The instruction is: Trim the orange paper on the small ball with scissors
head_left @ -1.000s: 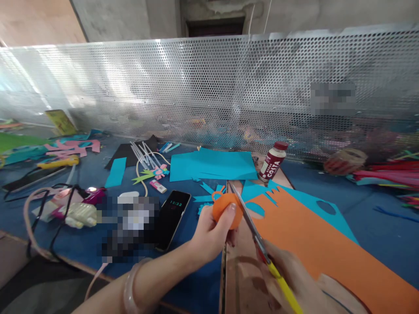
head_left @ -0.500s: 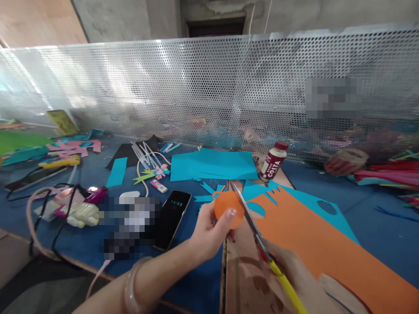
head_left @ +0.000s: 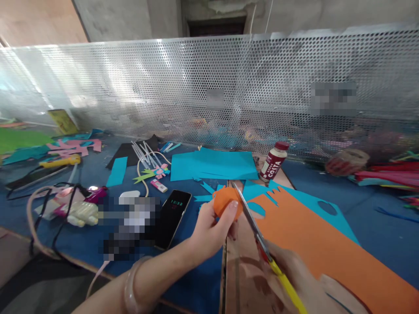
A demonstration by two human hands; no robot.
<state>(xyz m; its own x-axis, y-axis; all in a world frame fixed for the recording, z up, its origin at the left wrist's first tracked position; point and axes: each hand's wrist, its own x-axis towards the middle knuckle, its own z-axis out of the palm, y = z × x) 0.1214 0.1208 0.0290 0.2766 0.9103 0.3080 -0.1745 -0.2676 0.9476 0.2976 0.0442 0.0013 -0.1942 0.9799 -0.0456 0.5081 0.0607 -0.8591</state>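
The left hand (head_left: 209, 229) pinches a round orange paper piece (head_left: 225, 201) above the counter (head_left: 196, 288), grip closed on it. The right hand (head_left: 301, 279), grip closed on yellow-handled scissors (head_left: 258, 235), sets the blades against the piece's right edge.

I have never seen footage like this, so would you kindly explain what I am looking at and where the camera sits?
There is no machine here: the camera is worn on a person's head, looking forward and down at their own two bare hands. The left hand pinches a small orange paper piece. The right hand holds yellow-handled scissors, blades at that piece's edge. On the blue table lie a large orange sheet, turquoise paper, a phone, a small bottle and many coloured scraps. A perforated metal screen stands behind. Some patches are blurred out.
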